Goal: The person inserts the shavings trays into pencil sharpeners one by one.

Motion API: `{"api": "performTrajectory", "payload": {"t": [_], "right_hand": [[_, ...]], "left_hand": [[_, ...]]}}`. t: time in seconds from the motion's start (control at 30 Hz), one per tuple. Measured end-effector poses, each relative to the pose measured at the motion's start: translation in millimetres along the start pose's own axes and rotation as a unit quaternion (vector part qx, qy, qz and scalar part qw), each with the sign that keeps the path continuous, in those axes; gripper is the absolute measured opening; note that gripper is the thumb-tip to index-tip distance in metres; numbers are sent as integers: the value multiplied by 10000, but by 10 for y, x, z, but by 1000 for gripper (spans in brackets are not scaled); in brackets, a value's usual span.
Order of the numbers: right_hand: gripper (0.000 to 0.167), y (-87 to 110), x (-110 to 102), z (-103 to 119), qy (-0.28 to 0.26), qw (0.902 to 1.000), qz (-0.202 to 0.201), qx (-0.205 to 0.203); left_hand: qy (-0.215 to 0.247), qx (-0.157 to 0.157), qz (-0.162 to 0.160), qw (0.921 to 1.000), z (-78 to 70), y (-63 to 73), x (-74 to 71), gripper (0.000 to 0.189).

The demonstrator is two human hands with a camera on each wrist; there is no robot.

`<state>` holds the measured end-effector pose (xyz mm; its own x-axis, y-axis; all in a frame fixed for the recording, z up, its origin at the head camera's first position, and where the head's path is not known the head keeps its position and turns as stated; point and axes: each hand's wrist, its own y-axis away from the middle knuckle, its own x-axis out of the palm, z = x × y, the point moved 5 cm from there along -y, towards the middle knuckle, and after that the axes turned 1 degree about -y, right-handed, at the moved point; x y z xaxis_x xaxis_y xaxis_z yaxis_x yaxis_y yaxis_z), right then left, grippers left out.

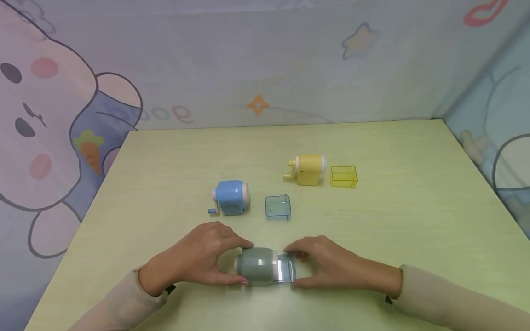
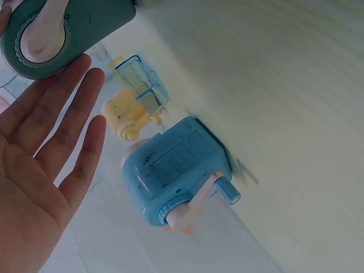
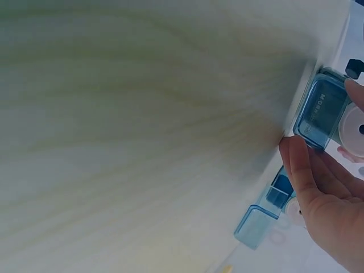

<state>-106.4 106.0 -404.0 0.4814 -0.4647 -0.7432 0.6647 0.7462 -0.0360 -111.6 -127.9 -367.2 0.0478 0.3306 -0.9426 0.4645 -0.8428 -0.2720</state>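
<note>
One green sharpener (image 1: 257,265) stands toward the near edge of the table (image 1: 397,197). I note the left hand (image 1: 198,255) pinching its body, the right hand (image 1: 333,264) pinching its protruding drawer (image 1: 285,268). Blue sharpener (image 1: 232,197), yellow sharpener (image 1: 309,170): toward the far edge.

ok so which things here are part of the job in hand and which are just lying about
In the job:
- green sharpener
- its clear drawer, partly out
- left hand, at the sharpener
- right hand, at the drawer

Lying about, though perhaps for other turns:
- blue sharpener
- blue drawer
- yellow sharpener
- yellow drawer
</note>
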Motion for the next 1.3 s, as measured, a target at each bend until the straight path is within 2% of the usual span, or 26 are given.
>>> {"api": "performTrajectory", "payload": {"t": [0.27,0.53,0.83,1.3], "right_hand": [[54,-86,70,33,38,10000,52,-24],[56,-162,127,57,106,9997,143,163],[55,-223,168,112,153,9998,-53,-152],[51,-265,182,162,171,9996,-79,-212]], "left_hand": [[20,17,-15,10000,9,0,9,57],[73,-104,59,9999,3,-1,10,57],[111,-108,32,9999,6,-4,6,58],[161,-97,79,9998,-3,-17,-3,58]]}}
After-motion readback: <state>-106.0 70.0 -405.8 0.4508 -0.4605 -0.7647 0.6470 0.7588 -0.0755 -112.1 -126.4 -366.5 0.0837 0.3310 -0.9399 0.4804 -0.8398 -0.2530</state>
